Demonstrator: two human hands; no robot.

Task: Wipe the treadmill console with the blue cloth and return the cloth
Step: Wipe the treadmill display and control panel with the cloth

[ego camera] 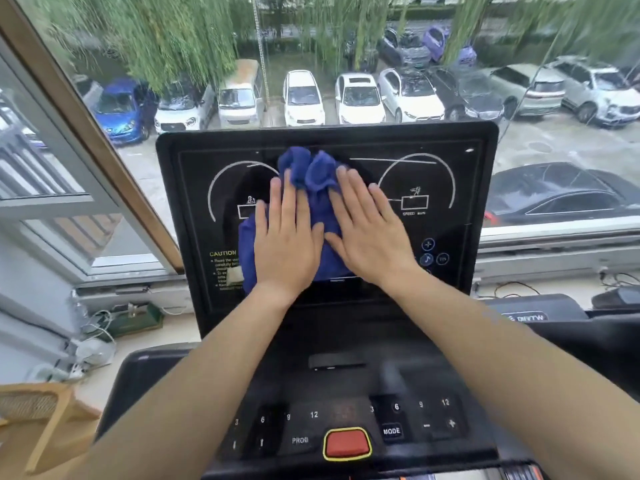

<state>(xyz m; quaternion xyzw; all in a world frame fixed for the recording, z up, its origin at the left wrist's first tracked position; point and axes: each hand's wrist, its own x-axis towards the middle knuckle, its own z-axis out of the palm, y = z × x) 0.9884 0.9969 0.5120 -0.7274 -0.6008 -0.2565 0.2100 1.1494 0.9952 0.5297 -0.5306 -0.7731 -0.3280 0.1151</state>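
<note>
The black treadmill console (446, 140) stands upright in front of me, with two white dial arcs and a yellow caution label. A crumpled blue cloth (311, 171) is pressed against the middle of its display. My left hand (285, 237) lies flat on the cloth's lower left part, fingers together and extended. My right hand (370, 230) lies flat beside it on the cloth's right side, its outer fingers reaching onto the bare screen. Neither hand curls around the cloth; both palms push it against the panel. The cloth's middle is hidden under my hands.
Below the display is the button panel (408, 420) with number keys, a MODE key and a red stop button (347, 444). A large window (311, 64) behind the console overlooks parked cars. Cables and small items (104, 327) lie on the sill at left; a wooden chair (38, 417) is at lower left.
</note>
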